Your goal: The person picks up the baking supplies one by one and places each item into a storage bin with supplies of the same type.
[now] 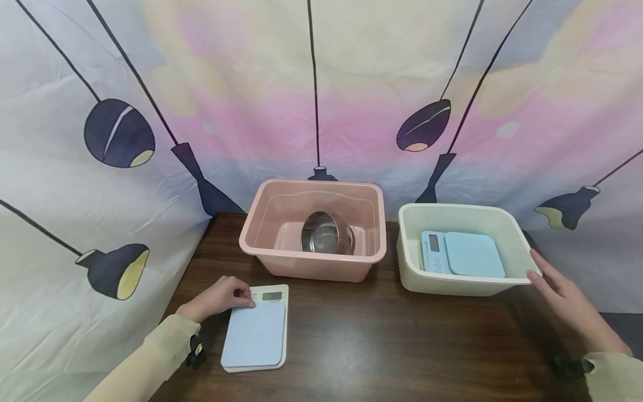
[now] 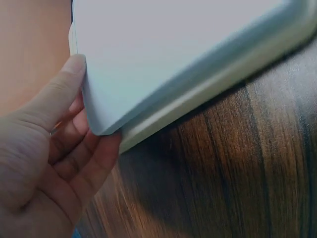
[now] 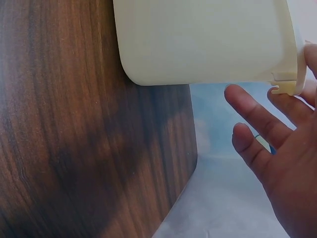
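Note:
A white kitchen scale (image 1: 253, 335) with a small display lies near the front left of the table. My left hand (image 1: 223, 298) pinches its upper left edge; the left wrist view shows the thumb (image 2: 74, 64) on top and fingers curled beneath. At the right, my right hand (image 1: 562, 290) grips the rim of a cream plastic basin (image 1: 457, 286) at its front right corner, some fingers spread below the rim. Inside that basin sits a light blue kitchen scale (image 1: 474, 254). The right wrist view shows the outer wall of the cream basin (image 3: 208, 44).
A pink plastic basin (image 1: 311, 268) stands at the back middle, holding round metal ware (image 1: 326, 234), perhaps a bowl or sieve. Both basins stand near the patterned cloth backdrop (image 1: 351, 84). The dark wooden table (image 1: 377, 340) ends just right of the cream basin.

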